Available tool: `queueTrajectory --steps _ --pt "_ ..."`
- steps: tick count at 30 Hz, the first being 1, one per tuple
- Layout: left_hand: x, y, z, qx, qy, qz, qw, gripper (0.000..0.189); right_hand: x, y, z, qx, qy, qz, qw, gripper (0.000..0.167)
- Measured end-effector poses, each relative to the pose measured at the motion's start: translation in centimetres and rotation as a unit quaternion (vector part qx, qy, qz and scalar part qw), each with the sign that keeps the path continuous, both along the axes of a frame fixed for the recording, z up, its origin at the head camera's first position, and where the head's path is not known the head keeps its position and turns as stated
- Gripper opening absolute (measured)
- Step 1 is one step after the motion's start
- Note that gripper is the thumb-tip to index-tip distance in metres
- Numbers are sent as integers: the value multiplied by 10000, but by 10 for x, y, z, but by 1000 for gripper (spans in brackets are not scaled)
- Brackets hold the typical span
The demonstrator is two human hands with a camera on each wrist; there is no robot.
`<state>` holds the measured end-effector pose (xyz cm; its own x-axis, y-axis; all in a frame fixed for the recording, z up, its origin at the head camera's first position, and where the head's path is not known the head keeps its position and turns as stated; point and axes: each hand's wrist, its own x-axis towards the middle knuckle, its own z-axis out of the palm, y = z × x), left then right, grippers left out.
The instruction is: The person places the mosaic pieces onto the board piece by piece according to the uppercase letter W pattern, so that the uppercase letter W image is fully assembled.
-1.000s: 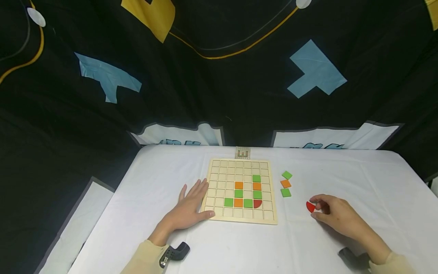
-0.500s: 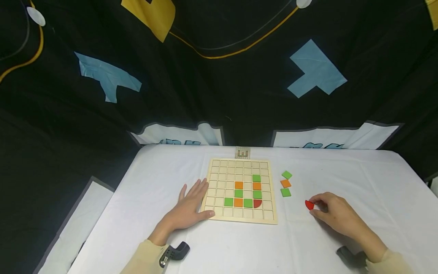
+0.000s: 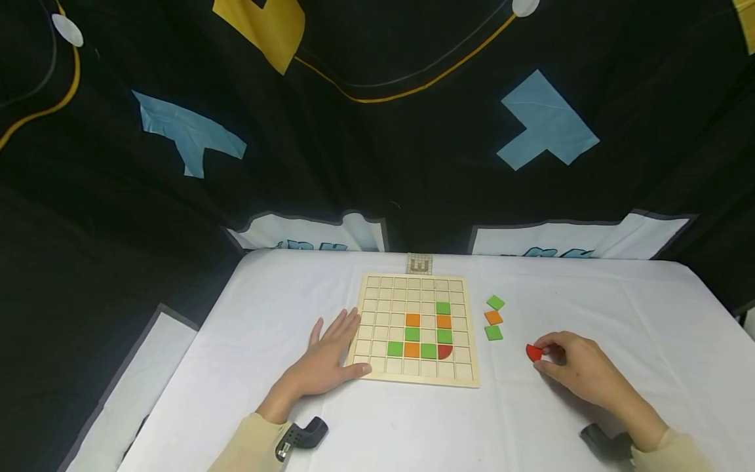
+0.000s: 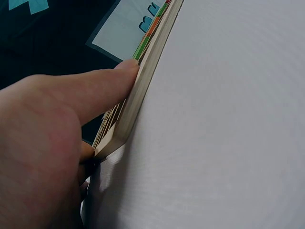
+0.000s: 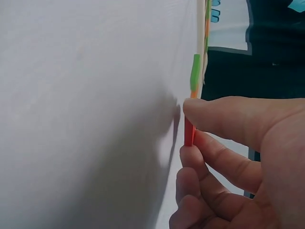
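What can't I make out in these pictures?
Head view: left edge of the pale square wooden grid board, partly under the left hand.
Head view: markings on the small beige patterned card, too small.
Head view: blue lettering, cut off below by the white-draped table.
Right wrist: part of the flat red curved-edged piece, hidden by the right hand.

White table (image 3: 407,426): I'm seeing its cloth top creasing faintly, far corners rounding off. A gridded board (image 3: 428,320) is lying flat near the middle. A small card (image 3: 419,264) is lying just behind it at the far edge; I'm not managing to tell if they're touching. Right of the board, apart from it, I'm logging a rough column: green tile (image 3: 495,302) sitting farthest back, orange tile (image 3: 493,317) between, second green tile (image 3: 493,333) nearest the front.
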<state>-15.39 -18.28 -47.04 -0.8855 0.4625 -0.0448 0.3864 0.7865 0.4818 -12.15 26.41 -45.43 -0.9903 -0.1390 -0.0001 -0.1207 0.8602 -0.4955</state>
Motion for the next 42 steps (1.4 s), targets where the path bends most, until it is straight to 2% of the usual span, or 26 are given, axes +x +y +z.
queueTrajectory --steps 6,16,24,42 --pt "-1 -1 -1 -15 38 -20 10000 98 0 -4 3 -137 146 -25 9998 31" --pt "-1 -1 -1 -36 103 -56 9999 99 1 -18 13 -290 627 97 9976 26" --pt "-1 -2 1 -35 83 -76 9999 99 -2 -32 20 -489 712 105 9962 26" --pt "0 -2 -4 -76 103 -58 9999 99 -7 -71 25 -956 900 447 9903 27"
